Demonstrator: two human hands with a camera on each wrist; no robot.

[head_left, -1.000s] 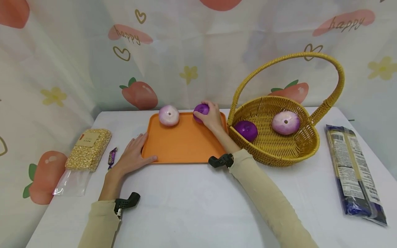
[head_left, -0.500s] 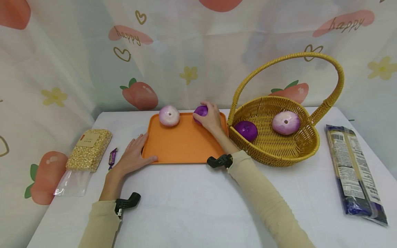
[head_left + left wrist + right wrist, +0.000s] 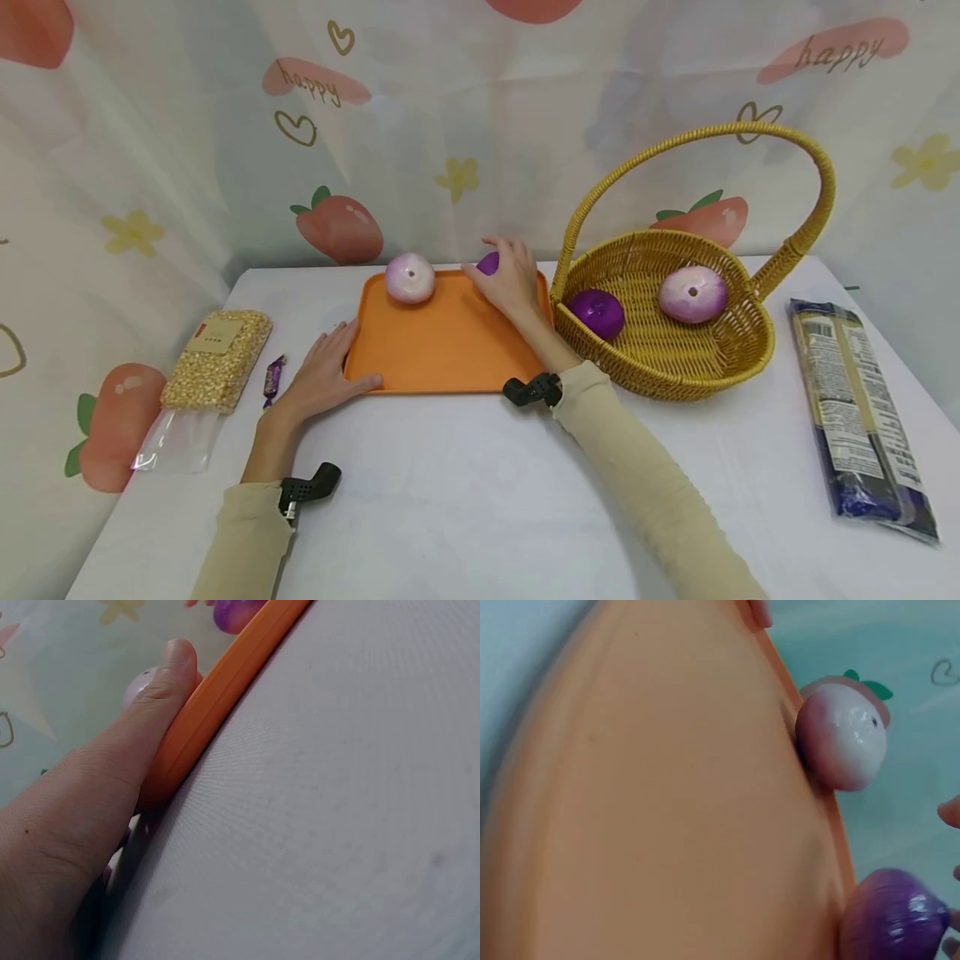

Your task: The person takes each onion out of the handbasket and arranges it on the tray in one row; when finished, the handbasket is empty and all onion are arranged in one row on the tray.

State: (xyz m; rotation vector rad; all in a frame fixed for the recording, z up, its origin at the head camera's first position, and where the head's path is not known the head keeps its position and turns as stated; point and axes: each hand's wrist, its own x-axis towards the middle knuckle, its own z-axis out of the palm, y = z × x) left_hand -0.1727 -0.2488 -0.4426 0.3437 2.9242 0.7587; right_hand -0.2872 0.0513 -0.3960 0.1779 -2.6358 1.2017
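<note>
My left hand (image 3: 322,377) rests along the left side of an orange tray (image 3: 442,354), fingers straight and thumb (image 3: 176,671) against the near edge. At the tray's far right corner sits a purple onion (image 3: 488,263), partly hidden by my right hand (image 3: 513,282) in the head view. That hand is spread over the onion, thumb and fingers loosened from it. In the right wrist view the purple onion (image 3: 892,919) rests on the tray with fingertips near its tip; whether one touches cannot be told. A white-and-purple onion (image 3: 410,278) sits at the far left corner.
Right of the tray stands a yellow wicker basket (image 3: 667,385) with a tall handle, holding a dark purple onion (image 3: 597,314) and a pale one (image 3: 693,294). A long packet (image 3: 862,417) lies far right. Left are a corn kernel bag (image 3: 217,358) and a wrapped candy (image 3: 273,379).
My right thumb and fingers have spread off the purple onion, which stays at the tray's far right corner. The left hand has not moved.
</note>
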